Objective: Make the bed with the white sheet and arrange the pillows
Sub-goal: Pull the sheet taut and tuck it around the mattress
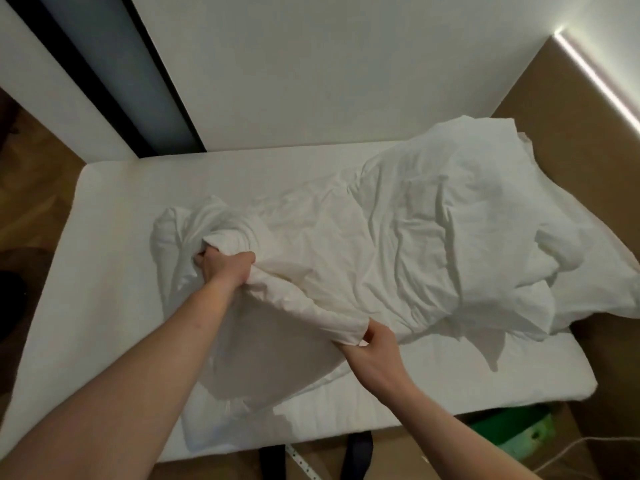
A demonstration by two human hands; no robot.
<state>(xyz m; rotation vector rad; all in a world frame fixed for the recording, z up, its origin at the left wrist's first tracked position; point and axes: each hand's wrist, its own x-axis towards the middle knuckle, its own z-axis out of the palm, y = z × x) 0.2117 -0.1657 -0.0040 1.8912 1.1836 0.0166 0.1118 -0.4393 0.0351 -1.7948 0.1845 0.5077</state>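
A crumpled white sheet (398, 237) lies bunched across the middle and right of a bare white mattress (114, 209). My left hand (225, 268) grips a gathered fold of the sheet near the bed's middle. My right hand (377, 348) pinches the sheet's edge closer to me, lifting it off the mattress. A flat white pillow (263, 379) lies under the raised sheet near the front edge, partly hidden by my left forearm. The sheet's far end piles up at the right end of the bed, and part of it hangs over the bed's right side.
A white wall (329, 71) runs along the bed's far side. A brown headboard panel (568, 98) with a light strip (595, 77) stands at the right. Wooden floor (31, 188) shows at the left. A green object (512, 434) and a white cable (568, 452) lie below the front edge.
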